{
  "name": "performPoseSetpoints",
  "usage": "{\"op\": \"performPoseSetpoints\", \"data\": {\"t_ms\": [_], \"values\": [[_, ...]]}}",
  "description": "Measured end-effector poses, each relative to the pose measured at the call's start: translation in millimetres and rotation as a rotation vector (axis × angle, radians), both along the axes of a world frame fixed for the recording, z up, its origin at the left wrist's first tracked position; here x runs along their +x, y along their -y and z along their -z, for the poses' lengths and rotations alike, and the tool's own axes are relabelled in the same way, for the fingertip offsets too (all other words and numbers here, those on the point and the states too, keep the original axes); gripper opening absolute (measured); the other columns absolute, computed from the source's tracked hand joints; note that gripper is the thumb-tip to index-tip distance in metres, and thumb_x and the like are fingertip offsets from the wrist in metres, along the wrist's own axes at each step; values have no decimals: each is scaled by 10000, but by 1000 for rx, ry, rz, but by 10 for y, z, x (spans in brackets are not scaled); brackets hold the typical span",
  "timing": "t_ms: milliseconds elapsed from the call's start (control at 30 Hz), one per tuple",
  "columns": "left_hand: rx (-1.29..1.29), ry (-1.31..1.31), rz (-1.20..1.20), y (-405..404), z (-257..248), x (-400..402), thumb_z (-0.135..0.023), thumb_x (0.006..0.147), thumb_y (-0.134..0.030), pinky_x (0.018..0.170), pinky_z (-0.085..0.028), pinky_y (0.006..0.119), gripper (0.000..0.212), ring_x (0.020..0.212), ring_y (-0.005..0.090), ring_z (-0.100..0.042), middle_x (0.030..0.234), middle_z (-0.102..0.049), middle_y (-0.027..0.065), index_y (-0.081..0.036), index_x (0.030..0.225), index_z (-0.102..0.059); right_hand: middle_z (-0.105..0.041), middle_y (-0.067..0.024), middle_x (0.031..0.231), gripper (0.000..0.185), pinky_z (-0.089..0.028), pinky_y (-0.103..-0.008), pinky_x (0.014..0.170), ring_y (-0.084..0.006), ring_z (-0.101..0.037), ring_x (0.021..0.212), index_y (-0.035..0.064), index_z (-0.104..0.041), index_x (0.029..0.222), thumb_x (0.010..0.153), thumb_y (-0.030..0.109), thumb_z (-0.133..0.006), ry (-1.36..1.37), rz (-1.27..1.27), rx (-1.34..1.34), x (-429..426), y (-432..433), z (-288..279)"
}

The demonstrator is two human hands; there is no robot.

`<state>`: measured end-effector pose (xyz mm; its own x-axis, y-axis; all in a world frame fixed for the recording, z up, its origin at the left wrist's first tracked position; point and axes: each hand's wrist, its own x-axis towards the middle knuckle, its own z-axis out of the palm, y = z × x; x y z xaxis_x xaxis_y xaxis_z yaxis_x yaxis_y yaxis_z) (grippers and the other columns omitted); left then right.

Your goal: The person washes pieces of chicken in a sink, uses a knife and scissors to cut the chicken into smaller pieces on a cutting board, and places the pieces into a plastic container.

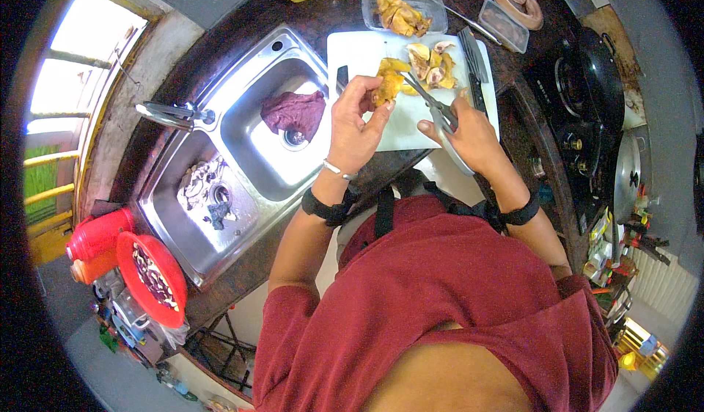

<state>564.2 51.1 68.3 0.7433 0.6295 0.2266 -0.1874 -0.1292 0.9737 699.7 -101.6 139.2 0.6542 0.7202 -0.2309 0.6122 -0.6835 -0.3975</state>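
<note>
My left hand (358, 125) pinches a yellow-skinned piece of poultry (389, 84) above a white cutting board (352, 51). In my right hand (470, 136) are kitchen scissors (437, 109) with grey handles, their blades pointing at that piece and near its right side. Whether the blades touch it is hard to tell. Several cut poultry pieces (434, 66) lie on the board just beyond the scissors. A dark-bladed knife (474, 57) rests along the board's right edge. Part of another dark object (342, 75) shows at the board's left edge, behind my left hand.
Beyond the board stands a clear plastic container (404, 13) with more yellow poultry. A double steel sink (231, 142) on the left holds a dark red cloth (294, 112). A red bowl (179, 302) sits by the sink's near end. A black gas stove (577, 115) is at right.
</note>
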Motion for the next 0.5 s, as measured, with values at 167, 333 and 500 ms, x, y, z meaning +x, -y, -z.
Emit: {"op": "performPoseSetpoints", "data": {"t_ms": [167, 333, 500], "values": [[186, -37, -24, 127, -29, 75, -656, 836, 57, 819, -517, 263, 287, 942, 146, -615, 1022, -593, 102, 31, 1097, -540, -638, -306, 847, 824, -510, -475, 728, -433, -655, 837, -86, -552, 908, 752, 720, -632, -174, 67, -51, 9, -101, 99], [302, -46, -83, 182, -90, 74, -671, 783, 73, 680, -512, 284, 302, 778, 196, -614, 962, -579, 146, 29, 1058, -555, -636, -303, 867, 661, -506, -468, 720, -426, -649, 818, -92, -552, 897, 740, 528, -719, -165, -15, 9, 195, -141, 363], [366, -69, -142, 350, -86, 131, -687, 746, 55, 675, -493, 333, 298, 772, 275, -598, 957, -540, 171, 1, 1009, -558, -641, -282, 800, 401, -508, -437, 677, -412, -648, 753, -87, -578, 813, 716, 271, -731, -224, -86, 153, 266, -89, 582]]}}
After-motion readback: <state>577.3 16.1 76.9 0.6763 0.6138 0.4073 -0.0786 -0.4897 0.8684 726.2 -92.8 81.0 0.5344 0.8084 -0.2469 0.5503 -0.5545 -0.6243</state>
